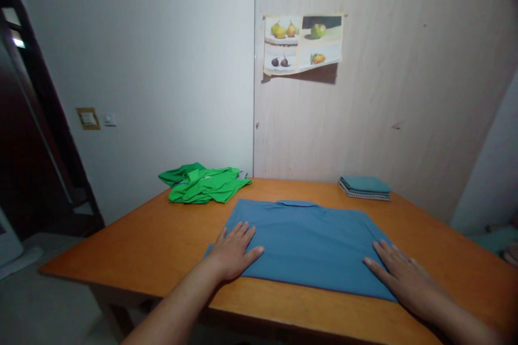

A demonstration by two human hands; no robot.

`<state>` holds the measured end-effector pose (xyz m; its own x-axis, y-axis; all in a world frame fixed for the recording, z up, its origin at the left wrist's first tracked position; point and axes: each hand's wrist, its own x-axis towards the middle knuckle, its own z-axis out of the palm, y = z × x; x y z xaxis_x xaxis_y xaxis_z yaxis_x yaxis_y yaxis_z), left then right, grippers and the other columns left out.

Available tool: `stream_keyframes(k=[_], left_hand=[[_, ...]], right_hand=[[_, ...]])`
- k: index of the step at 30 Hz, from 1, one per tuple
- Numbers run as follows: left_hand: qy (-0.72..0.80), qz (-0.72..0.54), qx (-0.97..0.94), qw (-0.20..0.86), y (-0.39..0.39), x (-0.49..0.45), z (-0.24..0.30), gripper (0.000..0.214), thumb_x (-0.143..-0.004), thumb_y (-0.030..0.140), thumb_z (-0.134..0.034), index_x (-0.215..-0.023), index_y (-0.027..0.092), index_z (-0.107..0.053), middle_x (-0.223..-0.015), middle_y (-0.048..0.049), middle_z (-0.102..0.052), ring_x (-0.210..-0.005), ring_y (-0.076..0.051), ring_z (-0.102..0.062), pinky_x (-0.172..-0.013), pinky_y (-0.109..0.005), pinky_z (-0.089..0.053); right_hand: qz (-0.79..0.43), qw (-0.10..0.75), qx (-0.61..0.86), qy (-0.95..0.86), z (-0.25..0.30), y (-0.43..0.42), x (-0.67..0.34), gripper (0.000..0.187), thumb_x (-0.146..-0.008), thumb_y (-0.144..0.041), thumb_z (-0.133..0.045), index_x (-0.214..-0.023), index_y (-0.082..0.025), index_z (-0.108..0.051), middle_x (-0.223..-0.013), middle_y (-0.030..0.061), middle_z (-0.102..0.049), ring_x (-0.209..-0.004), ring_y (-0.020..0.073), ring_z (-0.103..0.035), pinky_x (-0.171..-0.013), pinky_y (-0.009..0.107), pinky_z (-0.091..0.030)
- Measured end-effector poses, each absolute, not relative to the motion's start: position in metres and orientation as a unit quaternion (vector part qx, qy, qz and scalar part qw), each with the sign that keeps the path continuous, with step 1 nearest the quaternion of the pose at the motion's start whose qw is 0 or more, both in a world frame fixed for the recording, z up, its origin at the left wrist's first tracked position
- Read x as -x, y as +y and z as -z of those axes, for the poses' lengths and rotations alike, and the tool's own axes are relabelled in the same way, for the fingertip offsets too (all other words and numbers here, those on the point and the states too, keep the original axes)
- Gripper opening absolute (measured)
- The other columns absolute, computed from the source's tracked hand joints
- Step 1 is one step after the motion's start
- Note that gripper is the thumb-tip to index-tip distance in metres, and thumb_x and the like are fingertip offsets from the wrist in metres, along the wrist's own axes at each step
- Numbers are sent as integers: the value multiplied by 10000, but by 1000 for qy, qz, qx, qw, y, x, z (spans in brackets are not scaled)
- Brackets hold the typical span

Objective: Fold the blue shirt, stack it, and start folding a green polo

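A blue shirt (307,245) lies folded flat on the orange wooden table (141,248), collar toward the wall. My left hand (234,250) rests open on the shirt's near left corner, fingers spread flat. Over on the near right edge of the shirt, my right hand (399,269) is also open and pressed flat. Neither hand holds anything.
A crumpled green garment (202,183) sits at the table's far left. A small stack of folded cloths (365,187) lies at the far right by the wall. A fruit poster (302,43) hangs on the wall. A dark doorway (28,161) is at left.
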<state>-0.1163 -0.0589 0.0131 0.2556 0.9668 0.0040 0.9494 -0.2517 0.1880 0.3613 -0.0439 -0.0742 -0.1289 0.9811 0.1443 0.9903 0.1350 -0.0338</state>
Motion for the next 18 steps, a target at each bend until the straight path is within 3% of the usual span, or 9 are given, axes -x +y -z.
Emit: stream_keyframes(k=[7, 14, 18], left_hand=[[603, -57, -791, 85, -53, 119, -14, 852, -909, 769, -229, -1545, 214, -343, -1635, -119, -198, -1516, -329, -138, -1185, -609, -137], [620, -70, -778, 72, -53, 127, -7, 806, -914, 753, -275, -1531, 244, -377, -1633, -98, -225, -1508, -361, -155, -1172, -637, -141], [605, -104, -787, 57, -56, 135, -9, 721, -930, 675, -384, -1495, 230, -438, -1604, -120, -318, -1488, -357, -238, -1181, -615, -149]], right_hand=[[-2, 53, 699, -713, 54, -48, -345, 761, -908, -675, -254, -1461, -215, -503, -1598, 99, -304, -1491, 321, -217, -1165, 597, -259], [48, 65, 658, -749, 70, -48, -354, 573, -904, -575, -396, -1404, -346, -556, -1585, 64, -349, -1478, 371, -239, -1119, 698, -240], [11, 144, 689, -711, 63, -52, -350, 681, -917, -639, -362, -1458, -249, -497, -1569, 104, -377, -1471, 366, -263, -1129, 684, -260]])
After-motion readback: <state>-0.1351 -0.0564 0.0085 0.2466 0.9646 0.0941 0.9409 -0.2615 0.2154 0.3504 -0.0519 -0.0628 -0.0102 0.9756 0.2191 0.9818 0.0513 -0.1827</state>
